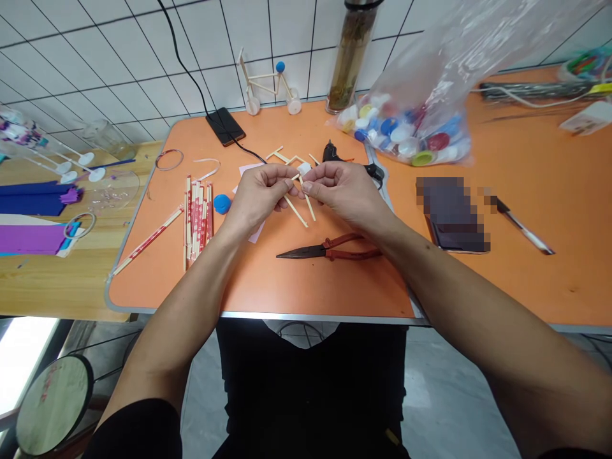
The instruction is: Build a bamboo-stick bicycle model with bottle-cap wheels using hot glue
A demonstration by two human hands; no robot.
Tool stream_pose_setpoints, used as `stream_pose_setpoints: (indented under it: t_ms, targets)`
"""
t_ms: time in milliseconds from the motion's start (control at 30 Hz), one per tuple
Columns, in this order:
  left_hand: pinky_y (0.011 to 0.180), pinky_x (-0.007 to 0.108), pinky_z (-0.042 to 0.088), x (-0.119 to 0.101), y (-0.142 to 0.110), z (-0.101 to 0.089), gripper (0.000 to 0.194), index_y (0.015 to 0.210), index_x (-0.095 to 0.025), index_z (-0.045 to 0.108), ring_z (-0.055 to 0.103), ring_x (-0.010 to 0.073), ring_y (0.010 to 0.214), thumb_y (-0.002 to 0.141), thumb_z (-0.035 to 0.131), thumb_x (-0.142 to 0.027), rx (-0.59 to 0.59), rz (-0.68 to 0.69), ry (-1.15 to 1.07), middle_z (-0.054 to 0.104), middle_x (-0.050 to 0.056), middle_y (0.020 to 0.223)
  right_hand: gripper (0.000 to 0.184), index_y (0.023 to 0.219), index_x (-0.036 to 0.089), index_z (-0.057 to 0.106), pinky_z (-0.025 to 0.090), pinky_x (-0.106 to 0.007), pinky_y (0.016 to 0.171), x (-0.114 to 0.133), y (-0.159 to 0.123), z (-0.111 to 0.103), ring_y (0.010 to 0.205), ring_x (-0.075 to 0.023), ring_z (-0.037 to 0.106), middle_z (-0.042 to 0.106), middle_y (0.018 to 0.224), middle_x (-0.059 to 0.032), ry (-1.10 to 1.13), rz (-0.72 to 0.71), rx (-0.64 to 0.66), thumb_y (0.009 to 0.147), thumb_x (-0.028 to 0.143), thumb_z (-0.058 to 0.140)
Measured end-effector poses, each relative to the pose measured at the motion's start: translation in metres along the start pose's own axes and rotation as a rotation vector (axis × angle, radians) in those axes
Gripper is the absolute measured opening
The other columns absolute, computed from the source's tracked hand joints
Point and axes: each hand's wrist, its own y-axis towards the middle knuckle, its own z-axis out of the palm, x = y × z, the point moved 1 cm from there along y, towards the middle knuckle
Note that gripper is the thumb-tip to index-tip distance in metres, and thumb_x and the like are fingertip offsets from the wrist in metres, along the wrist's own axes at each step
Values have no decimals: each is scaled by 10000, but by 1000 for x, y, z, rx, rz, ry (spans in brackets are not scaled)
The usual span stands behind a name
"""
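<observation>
Near the middle of the orange table, my left hand pinches a short wooden stick that slants down to the right. My right hand is closed on a second short wooden stick. The two sticks come close together at the fingertips; whether they are joined there I cannot tell. Just beyond the fingers lie more pale stick pieces and a black glue gun, partly covered. Below my right hand rest long-nose pliers with red handles, partly behind the forearm.
Red-and-white wrapped chopsticks and a blue bottle cap lie left. A stick model with wheels stands at the wall, beside a tall bottle. Rightward are a bag of caps, a dark phone and a pen.
</observation>
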Motion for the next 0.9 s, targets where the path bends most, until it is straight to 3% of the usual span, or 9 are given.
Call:
stream_pose_setpoints:
  t_ms: [900]
  targets:
    - [522, 198, 503, 1, 1, 2, 106, 952, -153, 827, 605, 77, 501, 913, 759, -82, -19, -2, 6, 815, 18, 754, 86, 916, 191, 814, 638, -375, 875, -6, 4, 1, 909, -228, 798, 856, 930, -60, -54, -13, -9, 891, 237, 883]
